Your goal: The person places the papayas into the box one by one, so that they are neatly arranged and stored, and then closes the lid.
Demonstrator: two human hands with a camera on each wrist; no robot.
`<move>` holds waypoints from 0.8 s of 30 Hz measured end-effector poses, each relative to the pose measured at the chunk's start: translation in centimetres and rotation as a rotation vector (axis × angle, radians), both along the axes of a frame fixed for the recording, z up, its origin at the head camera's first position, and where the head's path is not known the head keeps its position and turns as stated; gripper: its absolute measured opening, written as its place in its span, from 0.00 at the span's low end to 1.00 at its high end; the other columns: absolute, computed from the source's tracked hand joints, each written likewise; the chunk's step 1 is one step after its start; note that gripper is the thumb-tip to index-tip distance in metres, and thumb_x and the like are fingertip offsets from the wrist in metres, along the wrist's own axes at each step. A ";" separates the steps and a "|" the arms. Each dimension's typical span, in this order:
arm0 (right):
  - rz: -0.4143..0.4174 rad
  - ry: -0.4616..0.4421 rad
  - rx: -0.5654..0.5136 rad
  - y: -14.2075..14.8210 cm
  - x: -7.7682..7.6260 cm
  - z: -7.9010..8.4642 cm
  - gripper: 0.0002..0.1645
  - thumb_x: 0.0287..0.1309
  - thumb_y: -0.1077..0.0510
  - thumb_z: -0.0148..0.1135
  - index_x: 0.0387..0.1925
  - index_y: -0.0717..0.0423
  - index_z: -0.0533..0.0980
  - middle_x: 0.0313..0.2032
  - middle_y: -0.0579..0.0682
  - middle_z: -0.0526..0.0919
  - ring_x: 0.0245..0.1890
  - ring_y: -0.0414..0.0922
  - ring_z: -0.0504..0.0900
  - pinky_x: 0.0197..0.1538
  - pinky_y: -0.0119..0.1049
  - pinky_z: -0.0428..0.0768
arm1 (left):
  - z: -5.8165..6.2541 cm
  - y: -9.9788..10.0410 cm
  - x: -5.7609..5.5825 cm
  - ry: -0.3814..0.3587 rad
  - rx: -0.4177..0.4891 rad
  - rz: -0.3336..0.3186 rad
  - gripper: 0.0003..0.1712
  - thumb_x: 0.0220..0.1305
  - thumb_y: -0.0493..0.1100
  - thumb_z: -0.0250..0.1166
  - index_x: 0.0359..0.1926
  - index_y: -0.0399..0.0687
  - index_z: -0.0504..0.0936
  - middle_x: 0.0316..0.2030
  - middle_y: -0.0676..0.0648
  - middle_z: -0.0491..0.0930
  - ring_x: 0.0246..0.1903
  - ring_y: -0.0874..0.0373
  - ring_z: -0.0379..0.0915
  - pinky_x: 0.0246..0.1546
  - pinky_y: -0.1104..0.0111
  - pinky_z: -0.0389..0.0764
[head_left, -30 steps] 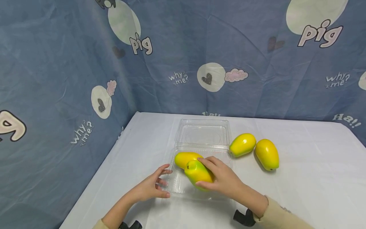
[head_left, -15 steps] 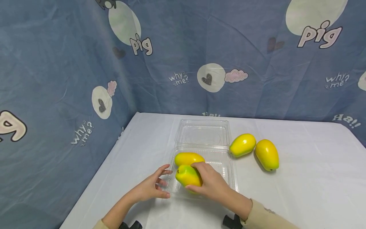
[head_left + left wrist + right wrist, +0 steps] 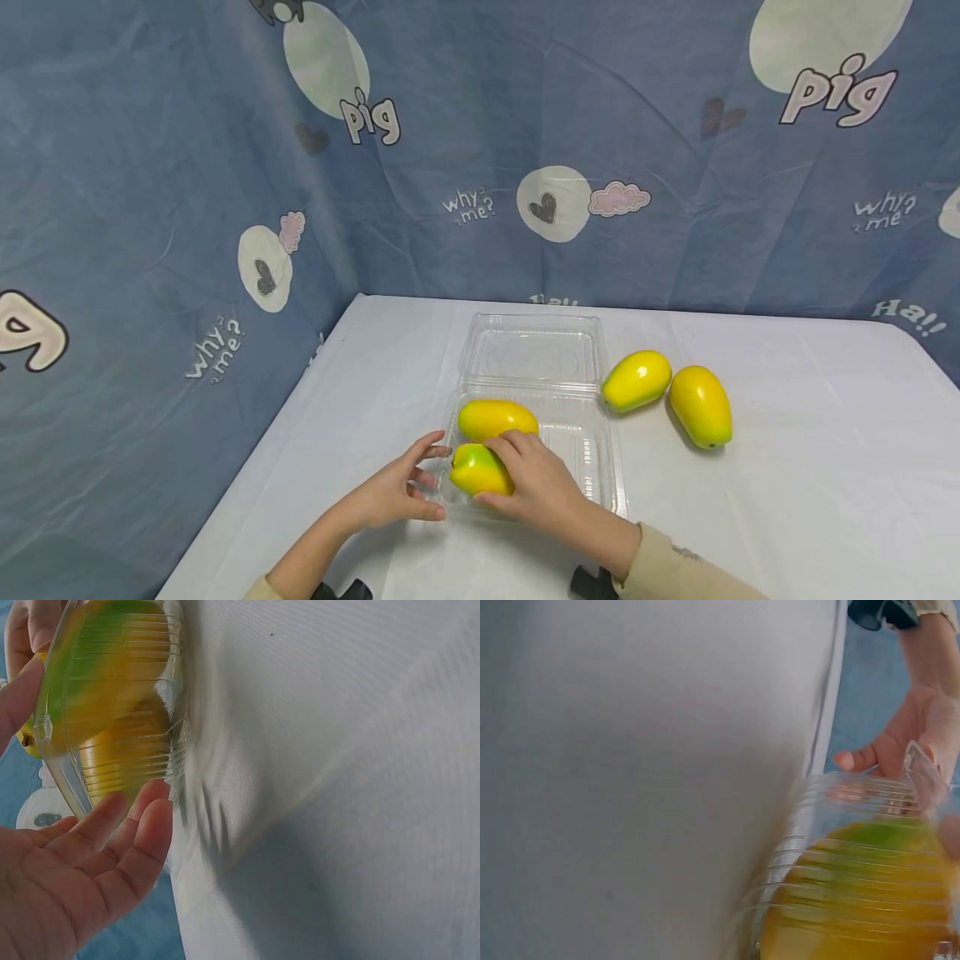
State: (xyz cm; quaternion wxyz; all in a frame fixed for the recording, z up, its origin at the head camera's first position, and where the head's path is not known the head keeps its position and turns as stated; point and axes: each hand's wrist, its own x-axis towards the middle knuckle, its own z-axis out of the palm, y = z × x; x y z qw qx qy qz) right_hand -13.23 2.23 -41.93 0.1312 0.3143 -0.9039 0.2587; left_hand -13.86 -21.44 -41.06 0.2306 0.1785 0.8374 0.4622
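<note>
A clear plastic clamshell box (image 3: 581, 450) lies on the white table with its lid folded back, away from me. My right hand (image 3: 536, 483) grips a yellow-green mango (image 3: 478, 468) in the front left of the box, thumb on the near side and fingers over the far side. Just behind it in the box lies a yellow mango (image 3: 497, 419) on its side. My left hand (image 3: 397, 487) is at the left side of the box, its fingers loosely extended; in the left wrist view its fingertips (image 3: 154, 817) are at the ribbed wall, and contact is hard to tell.
Two more yellow mangoes, one (image 3: 637, 381) near the hinge and another (image 3: 701, 406) farther right, lie on the table (image 3: 810, 467) outside the box. A blue printed cloth (image 3: 465, 150) hangs behind and to the left.
My right hand has moved left and slightly toward me, bringing its mango down into the front left of the box. The left hand stays in place.
</note>
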 end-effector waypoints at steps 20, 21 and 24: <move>0.039 -0.008 0.057 0.3 0.3 -0.3 0.34 0.47 0.43 0.67 0.53 0.55 0.72 0.48 0.51 0.74 0.46 0.46 0.71 0.46 0.40 0.75 | 0.1 0.1 0.0 -0.020 -0.005 0.021 0.54 0.49 0.43 0.71 0.70 0.44 0.46 0.63 0.33 0.58 0.44 0.53 0.70 0.40 0.68 0.75; 0.038 -0.006 0.056 0.3 0.3 -0.2 0.34 0.46 0.44 0.67 0.53 0.55 0.72 0.49 0.51 0.74 0.46 0.47 0.71 0.46 0.40 0.75 | 0.1 0.1 0.0 -0.019 -0.003 0.020 0.54 0.49 0.42 0.71 0.70 0.43 0.46 0.63 0.33 0.58 0.44 0.53 0.70 0.40 0.69 0.75; 0.033 -0.010 0.053 0.4 0.4 -0.1 0.34 0.46 0.44 0.67 0.53 0.55 0.72 0.49 0.50 0.74 0.47 0.47 0.71 0.47 0.40 0.75 | 0.1 0.1 0.0 -0.017 -0.002 0.016 0.54 0.49 0.42 0.71 0.70 0.43 0.46 0.63 0.33 0.58 0.44 0.53 0.70 0.40 0.69 0.75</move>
